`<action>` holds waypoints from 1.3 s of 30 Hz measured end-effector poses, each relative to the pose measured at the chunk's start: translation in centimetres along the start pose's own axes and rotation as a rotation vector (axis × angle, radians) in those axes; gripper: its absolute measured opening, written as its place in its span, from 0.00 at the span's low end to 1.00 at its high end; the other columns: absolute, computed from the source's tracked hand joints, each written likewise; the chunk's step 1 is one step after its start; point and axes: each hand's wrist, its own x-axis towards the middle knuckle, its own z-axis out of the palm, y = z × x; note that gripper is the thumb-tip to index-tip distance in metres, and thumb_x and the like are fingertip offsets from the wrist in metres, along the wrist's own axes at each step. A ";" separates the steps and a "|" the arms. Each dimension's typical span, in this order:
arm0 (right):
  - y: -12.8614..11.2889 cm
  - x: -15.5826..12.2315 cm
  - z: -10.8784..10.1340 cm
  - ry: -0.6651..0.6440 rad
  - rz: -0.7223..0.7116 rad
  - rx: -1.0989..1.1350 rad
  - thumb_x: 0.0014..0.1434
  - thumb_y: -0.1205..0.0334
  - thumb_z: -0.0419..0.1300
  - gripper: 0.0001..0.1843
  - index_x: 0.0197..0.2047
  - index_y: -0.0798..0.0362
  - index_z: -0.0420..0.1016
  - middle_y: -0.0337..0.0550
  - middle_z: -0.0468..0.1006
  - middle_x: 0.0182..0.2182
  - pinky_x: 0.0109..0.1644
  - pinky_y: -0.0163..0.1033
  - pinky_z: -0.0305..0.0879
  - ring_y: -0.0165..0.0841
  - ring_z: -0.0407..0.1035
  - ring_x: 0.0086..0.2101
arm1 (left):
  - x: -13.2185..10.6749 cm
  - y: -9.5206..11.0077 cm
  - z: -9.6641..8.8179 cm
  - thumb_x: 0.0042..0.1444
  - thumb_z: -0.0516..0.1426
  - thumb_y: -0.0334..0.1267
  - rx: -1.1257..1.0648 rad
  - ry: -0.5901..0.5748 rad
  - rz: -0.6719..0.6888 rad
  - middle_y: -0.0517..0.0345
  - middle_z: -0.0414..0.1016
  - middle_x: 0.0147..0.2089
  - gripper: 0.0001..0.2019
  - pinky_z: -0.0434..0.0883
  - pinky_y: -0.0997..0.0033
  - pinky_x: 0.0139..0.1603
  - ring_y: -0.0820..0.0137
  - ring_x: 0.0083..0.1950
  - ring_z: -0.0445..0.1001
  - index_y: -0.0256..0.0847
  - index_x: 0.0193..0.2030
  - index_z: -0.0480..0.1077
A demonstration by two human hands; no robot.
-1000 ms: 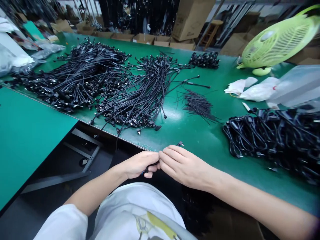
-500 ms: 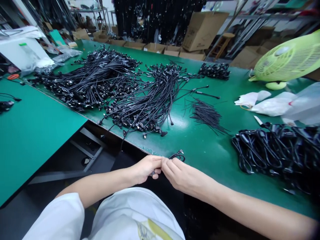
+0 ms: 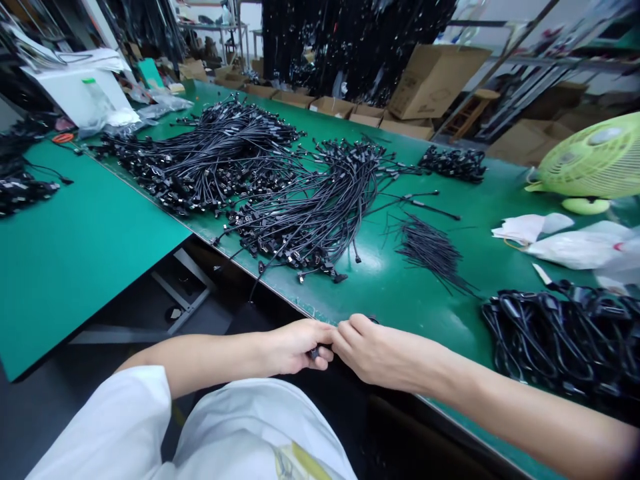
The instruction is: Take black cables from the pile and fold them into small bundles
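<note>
My left hand point(image 3: 295, 347) and my right hand point(image 3: 380, 350) meet fingertip to fingertip at the near edge of the green table point(image 3: 400, 293). Both are closed in a pinch on a short black cable point(image 3: 314, 352), of which only a small dark end shows between the fingers. The rest of the cable is hidden under my right hand. Just beyond my hands lies a large heap of black cables point(image 3: 305, 213) with connector ends.
A second heap of cables point(image 3: 210, 160) lies farther left, thin black ties point(image 3: 430, 250) in the middle, coiled cables point(image 3: 565, 333) at the right. White bags point(image 3: 575, 243) and a lime fan point(image 3: 595, 163) stand far right. Another green table point(image 3: 75, 247) is left, across a gap.
The view has tilted and shifted, so the table sits lower in frame. The cable's loop and plug that stuck out above my right hand are now hidden under my fingers.
</note>
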 end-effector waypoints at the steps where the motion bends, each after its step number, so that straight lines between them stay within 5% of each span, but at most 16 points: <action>1: -0.3 0.0 0.1 0.008 0.022 0.013 0.54 0.69 0.53 0.10 0.25 0.53 0.71 0.45 0.62 0.22 0.27 0.43 0.42 0.35 0.55 0.24 | -0.2 0.0 0.2 0.40 0.65 0.36 0.018 -0.016 0.025 0.69 0.54 0.22 0.14 0.50 0.80 0.22 0.81 0.22 0.52 0.38 0.25 0.62; 7: -0.8 0.4 1.2 0.100 0.557 0.143 0.58 0.75 0.48 0.14 0.25 0.54 0.68 0.42 0.64 0.20 0.25 0.41 0.43 0.33 0.57 0.21 | -0.1 0.5 1.1 0.49 0.55 0.33 0.068 -0.005 0.336 0.61 0.66 0.27 0.03 0.61 0.73 0.35 0.75 0.31 0.62 0.37 0.30 0.70; 12: 0.0 1.0 1.5 0.361 1.056 0.672 0.66 0.63 0.50 0.15 0.29 0.54 0.69 0.40 0.72 0.24 0.28 0.35 0.54 0.29 0.65 0.24 | 0.7 2.6 0.8 0.54 0.54 0.33 0.117 -0.016 0.628 0.55 0.74 0.42 0.11 0.62 0.66 0.55 0.67 0.46 0.68 0.39 0.40 0.76; 15: -0.9 1.3 2.2 0.499 1.246 1.097 0.67 0.56 0.49 0.18 0.28 0.53 0.69 0.39 0.73 0.24 0.30 0.33 0.59 0.30 0.67 0.26 | 0.1 3.5 -0.2 0.53 0.53 0.29 0.493 0.062 0.896 0.53 0.71 0.49 0.14 0.60 0.63 0.60 0.63 0.54 0.65 0.44 0.40 0.79; 18: -1.8 0.5 3.1 0.445 1.266 1.326 0.66 0.53 0.50 0.20 0.25 0.53 0.67 0.38 0.70 0.22 0.30 0.33 0.60 0.30 0.65 0.25 | -0.8 3.0 -1.4 0.56 0.50 0.27 0.982 0.070 1.016 0.52 0.68 0.42 0.18 0.61 0.63 0.56 0.63 0.48 0.65 0.47 0.37 0.81; 21: -2.1 -0.6 3.0 0.453 1.366 1.211 0.66 0.56 0.51 0.18 0.25 0.53 0.68 0.37 0.69 0.22 0.30 0.33 0.58 0.29 0.64 0.25 | -0.8 1.9 -2.1 0.55 0.48 0.26 1.211 -0.085 0.914 0.53 0.66 0.37 0.21 0.63 0.65 0.51 0.65 0.42 0.65 0.48 0.39 0.81; 24: -2.6 -0.3 1.4 0.529 1.270 0.976 0.67 0.60 0.51 0.16 0.28 0.54 0.69 0.38 0.70 0.23 0.31 0.33 0.56 0.28 0.64 0.26 | 0.1 1.7 -2.0 0.55 0.50 0.29 1.061 -0.087 0.777 0.53 0.68 0.39 0.17 0.63 0.66 0.51 0.65 0.44 0.66 0.45 0.40 0.81; 28: -3.6 1.6 0.1 0.444 0.987 0.903 0.68 0.63 0.48 0.15 0.31 0.54 0.71 0.41 0.74 0.27 0.33 0.34 0.56 0.29 0.66 0.29 | 0.0 3.0 -1.6 0.61 0.51 0.43 0.506 -0.061 0.570 0.51 0.73 0.41 0.17 0.66 0.67 0.47 0.64 0.43 0.69 0.40 0.44 0.79; 32: -3.6 1.4 2.1 0.373 1.162 1.003 0.67 0.63 0.50 0.15 0.30 0.54 0.71 0.40 0.75 0.28 0.32 0.33 0.55 0.29 0.66 0.28 | -2.1 3.3 -1.3 0.63 0.49 0.55 0.584 -0.112 0.643 0.52 0.69 0.35 0.26 0.65 0.68 0.41 0.68 0.36 0.67 0.38 0.30 0.80; 37: -2.5 -0.6 3.5 0.511 1.413 0.925 0.66 0.61 0.52 0.14 0.30 0.53 0.71 0.40 0.74 0.27 0.34 0.33 0.56 0.29 0.66 0.28 | -1.6 1.0 -1.1 0.57 0.60 0.42 0.777 0.234 0.848 0.59 0.61 0.33 0.15 0.63 0.71 0.44 0.71 0.37 0.63 0.40 0.21 0.69; 39: -2.4 -0.6 2.8 0.584 1.417 0.926 0.66 0.61 0.52 0.13 0.31 0.53 0.71 0.40 0.73 0.27 0.34 0.33 0.57 0.29 0.66 0.28 | -0.7 0.5 -1.0 0.51 0.64 0.38 0.708 0.257 0.813 0.61 0.60 0.34 0.12 0.63 0.72 0.43 0.72 0.37 0.63 0.40 0.25 0.65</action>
